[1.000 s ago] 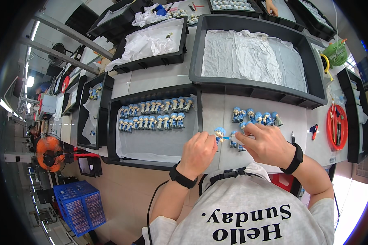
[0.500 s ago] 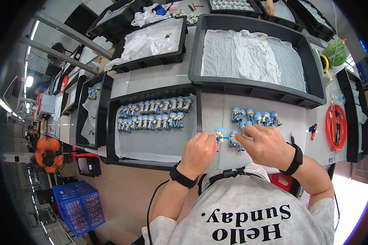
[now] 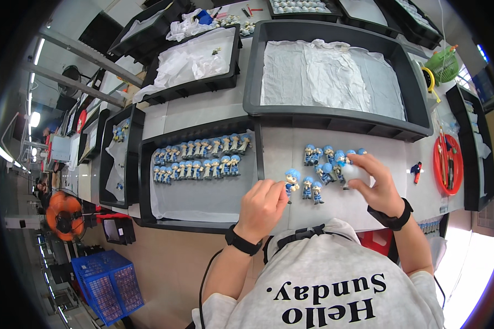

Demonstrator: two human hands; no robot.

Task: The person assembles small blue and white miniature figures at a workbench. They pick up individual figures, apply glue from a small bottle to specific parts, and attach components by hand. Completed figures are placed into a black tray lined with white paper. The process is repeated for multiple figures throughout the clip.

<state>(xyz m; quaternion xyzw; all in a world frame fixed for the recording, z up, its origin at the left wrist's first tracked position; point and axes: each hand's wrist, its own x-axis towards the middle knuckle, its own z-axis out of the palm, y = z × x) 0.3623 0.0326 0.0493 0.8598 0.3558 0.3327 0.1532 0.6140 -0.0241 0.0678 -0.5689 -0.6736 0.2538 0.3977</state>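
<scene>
My left hand (image 3: 264,205) is closed around the lower part of a small blue-haired figurine (image 3: 292,179), holding it upright over the white tabletop. In my right hand (image 3: 380,186), thumb and fingers are curved around a rounded whitish object (image 3: 357,173), whose kind I cannot make out. Close by that hand, several similar figurines (image 3: 324,170) stand or lie in a loose group, some partly hidden behind the hand. Two more figurines (image 3: 317,193) are between my hands. To the left, a black tray (image 3: 203,224) holds two rows of blue-haired figurines (image 3: 195,170) on a pale liner.
A large dark tray (image 3: 335,122) with crumpled white sheets lies beyond my hands. Another lined tray (image 3: 196,88) is at the far left. On the right are a red oval dish (image 3: 460,170) of tools, a small red-and-blue tool (image 3: 417,172) and a black bin (image 3: 473,159).
My right hand has moved right, away from the figurine in my left hand, taking the whitish object with it. My left hand keeps its hold. The whole view has shifted slightly.
</scene>
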